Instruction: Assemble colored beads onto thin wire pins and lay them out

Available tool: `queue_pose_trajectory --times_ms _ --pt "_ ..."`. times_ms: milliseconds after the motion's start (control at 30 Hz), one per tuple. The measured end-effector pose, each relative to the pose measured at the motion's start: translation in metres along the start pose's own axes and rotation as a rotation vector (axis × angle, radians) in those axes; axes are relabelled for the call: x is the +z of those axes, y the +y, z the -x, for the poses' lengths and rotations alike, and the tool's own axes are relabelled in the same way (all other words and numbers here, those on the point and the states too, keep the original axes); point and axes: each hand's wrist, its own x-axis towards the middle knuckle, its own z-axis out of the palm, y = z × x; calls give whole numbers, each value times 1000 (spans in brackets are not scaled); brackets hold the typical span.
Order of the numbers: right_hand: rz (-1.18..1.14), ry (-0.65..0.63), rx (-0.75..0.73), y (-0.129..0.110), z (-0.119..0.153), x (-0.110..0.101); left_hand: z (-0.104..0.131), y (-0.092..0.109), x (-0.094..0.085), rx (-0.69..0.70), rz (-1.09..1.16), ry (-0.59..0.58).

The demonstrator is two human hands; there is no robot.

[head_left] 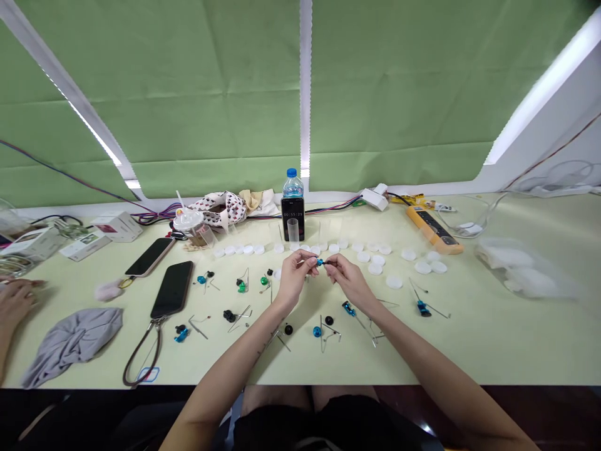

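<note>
My left hand [297, 273] pinches a small shiny blue metal part [320, 262] above the middle of the table. My right hand [347, 275] is closed in a pinch at the dark end of the same part, so the two hands nearly meet. Fingertips hide much of it. Below my hands lie a round blue piece [317, 332], a black knob [329, 320] and thin bent metal rods [323, 341]. Near my right forearm rests another blue piece [348, 307]. Similar sets with green pieces [241, 287] and blue pieces [181, 334] are spread to the left.
Several white round caps [374, 269] and clear tubes stand behind my hands. A phone showing a timer [293, 228] leans on a water bottle [292, 183]. An orange meter [434, 230] lies right; a black phone [172, 289], grey cloth [77, 341] and another person's hand [16, 304] are left.
</note>
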Motion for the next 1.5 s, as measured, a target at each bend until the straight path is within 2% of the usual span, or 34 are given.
queue_pose_trajectory --times_ms 100,167,300,400,533,800,933,1067,1267,1500 --pt "146 73 -61 1 -3 -8 -2 2 -4 0 32 58" --pt "239 75 -61 7 -9 -19 -4 4 -7 -9 53 73" --pt "590 15 -8 31 -24 -46 -5 6 -10 -45 117 -12" --pt "774 -40 54 47 -30 -56 -4 3 -9 -47 125 -89" --pt "827 -101 76 53 -30 -52 -4 0 -9 -36 31 -115" --pt "883 -113 22 51 -30 -32 -3 0 -8 -50 -27 -194" --pt "977 -53 18 54 -29 -33 -4 -1 -11 -62 -4 -220" --pt "1124 -9 140 58 -25 -41 -6 -4 -15 -87 30 -201" --pt "1096 -127 170 59 -23 -46 -8 -9 -17 -70 81 -152" --pt "1182 -221 92 53 -14 -43 -8 -9 -17 -86 85 -111"
